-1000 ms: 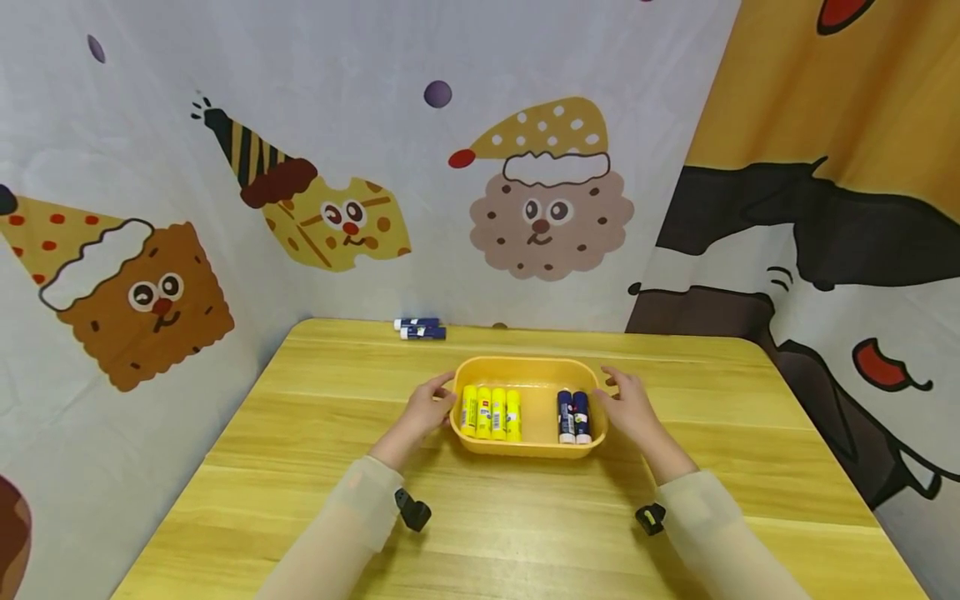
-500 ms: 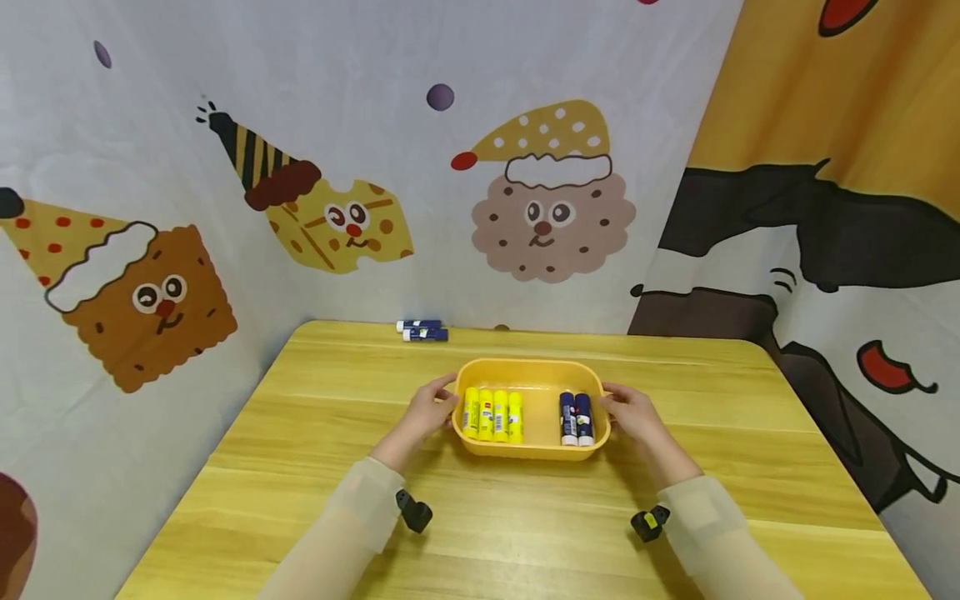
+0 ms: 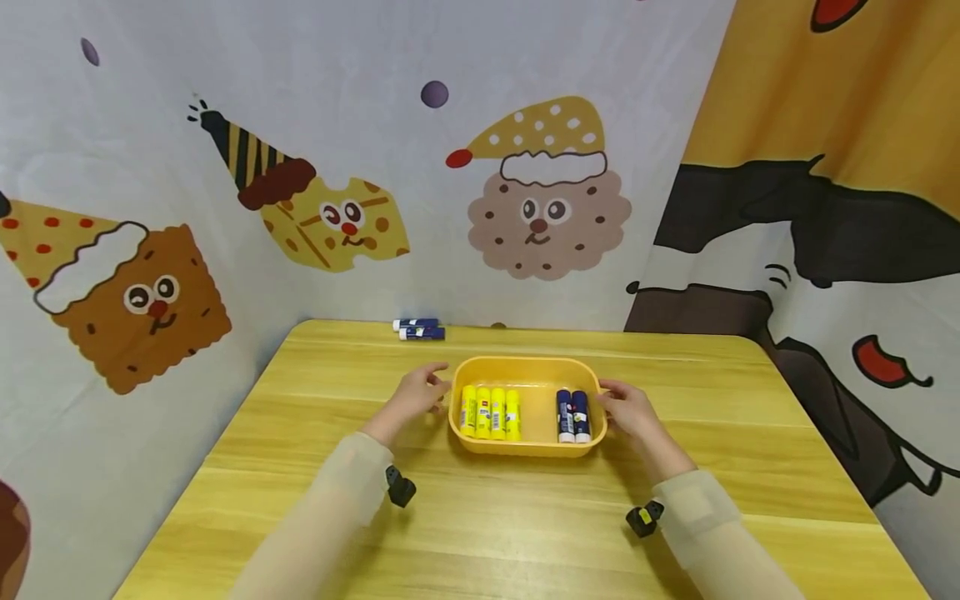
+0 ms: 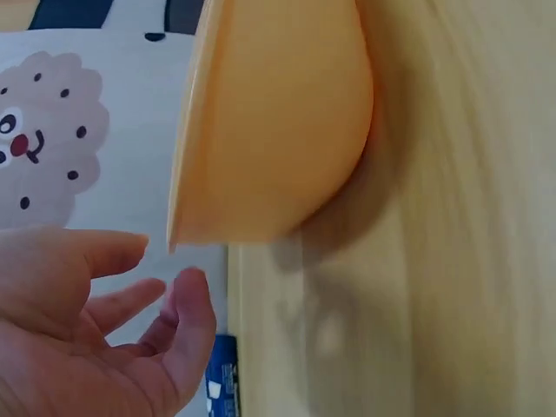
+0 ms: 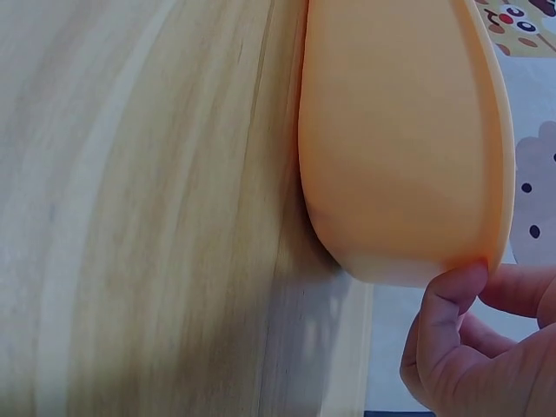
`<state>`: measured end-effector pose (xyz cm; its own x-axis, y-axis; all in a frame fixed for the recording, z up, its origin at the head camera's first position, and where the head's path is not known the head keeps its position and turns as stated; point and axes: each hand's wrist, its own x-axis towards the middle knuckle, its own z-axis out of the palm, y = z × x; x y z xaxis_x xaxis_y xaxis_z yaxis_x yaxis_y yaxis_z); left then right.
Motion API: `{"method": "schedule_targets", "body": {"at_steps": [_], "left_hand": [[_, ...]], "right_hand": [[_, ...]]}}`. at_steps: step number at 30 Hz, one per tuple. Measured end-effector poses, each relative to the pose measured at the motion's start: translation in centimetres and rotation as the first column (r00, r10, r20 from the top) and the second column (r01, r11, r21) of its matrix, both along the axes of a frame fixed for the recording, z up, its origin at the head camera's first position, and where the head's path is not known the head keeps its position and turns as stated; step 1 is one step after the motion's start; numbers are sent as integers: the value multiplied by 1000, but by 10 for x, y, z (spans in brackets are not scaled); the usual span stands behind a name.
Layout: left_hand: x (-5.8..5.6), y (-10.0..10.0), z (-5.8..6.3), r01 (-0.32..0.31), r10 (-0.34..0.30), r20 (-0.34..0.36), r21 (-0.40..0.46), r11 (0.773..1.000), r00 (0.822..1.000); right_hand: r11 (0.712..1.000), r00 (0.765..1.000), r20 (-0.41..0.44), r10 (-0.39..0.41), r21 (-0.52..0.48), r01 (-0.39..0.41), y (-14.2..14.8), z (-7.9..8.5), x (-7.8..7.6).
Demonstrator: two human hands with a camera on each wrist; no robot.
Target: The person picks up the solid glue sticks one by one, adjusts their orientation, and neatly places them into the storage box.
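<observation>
A yellow plastic basket (image 3: 538, 421) stands on the table with several yellow glue sticks (image 3: 491, 413) at its left end. Two dark blue glue sticks (image 3: 573, 416) lie side by side at its right end. My left hand (image 3: 411, 396) is just left of the basket, apart from it; the left wrist view shows its loosely bent fingers (image 4: 193, 313) holding nothing below the rim. At the opposite end, my right hand (image 3: 632, 410) pinches the basket's rim (image 5: 499, 191), thumb and finger meeting it at the corner in the right wrist view.
Two more dark blue glue sticks (image 3: 422, 330) lie at the back edge of the wooden table (image 3: 517, 525). Behind them hangs a cartoon-printed cloth (image 3: 450, 275), which also runs along both sides. A small black camera sits on each wrist.
My left hand has let go of the basket's left end and drawn back to the left. The right hand has closed on the right rim. The basket has stayed in place.
</observation>
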<state>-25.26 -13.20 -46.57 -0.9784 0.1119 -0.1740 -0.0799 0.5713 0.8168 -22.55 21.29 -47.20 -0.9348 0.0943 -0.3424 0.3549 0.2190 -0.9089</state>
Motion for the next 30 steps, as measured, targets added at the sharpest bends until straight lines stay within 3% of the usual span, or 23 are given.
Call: {"method": "schedule_targets", "body": {"at_steps": [5,11,13,15,17,19,21,30], "left_hand": [[-21,-9,0,26,-54,-130,-212,977,990],[-41,-14,-4,18,-129,-234,-427,904,964],[-47,-14,-8,16,-180,-262,-526,851,948],[-50,-15,-13,16,-225,-256,-627,779,940],[-54,-16,-18,19,-252,-225,-710,704,941],[-58,-18,-22,26,-257,-188,-758,651,948],[-61,-20,-25,33,-242,-157,-773,633,957],[-68,-23,-20,48,-167,-78,-765,642,983]], "right_hand": [[1000,1000,6,-16,15,16,0,-1,-1],[999,1000,22,-21,47,20,3,-2,-1],[998,999,28,-28,52,26,4,-1,-1],[998,999,25,-25,53,24,4,-1,-2],[998,1000,16,-18,53,17,4,-1,-2],[998,1000,9,-16,56,15,3,0,-2],[998,1000,3,-14,65,14,3,-1,-2],[997,1000,-11,-22,77,23,0,-4,-3]]}}
